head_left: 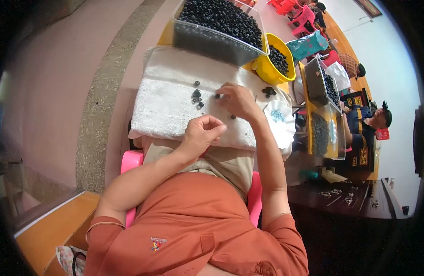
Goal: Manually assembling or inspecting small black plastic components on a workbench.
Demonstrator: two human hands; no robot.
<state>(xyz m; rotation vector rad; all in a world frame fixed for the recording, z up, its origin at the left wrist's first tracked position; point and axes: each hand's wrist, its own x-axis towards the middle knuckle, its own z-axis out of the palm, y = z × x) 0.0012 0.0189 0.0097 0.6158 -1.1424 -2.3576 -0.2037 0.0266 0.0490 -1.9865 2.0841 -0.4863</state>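
Observation:
My left hand (203, 132) is above the near part of a white towel (163, 94), its thumb and fingers pinched together. Whatever it may hold is too small to make out. Farther off and to the right, my right hand (239, 101) reaches down to the towel. Its fingertips close on a small black round part (217, 96). Several similar black parts (197, 94) lie in a rough line left of it. Another dark piece (233, 117) shows just below my right hand. Towards the right lies a little cluster of black parts (268, 91).
Beyond the towel stands a clear bin (212, 43) full of black parts, beside a yellow basin (262, 71) with more. A white round sheet (272, 123) with small blue bits lies at the right. Farther right, a person (366, 122) sits by more clear bins (341, 138).

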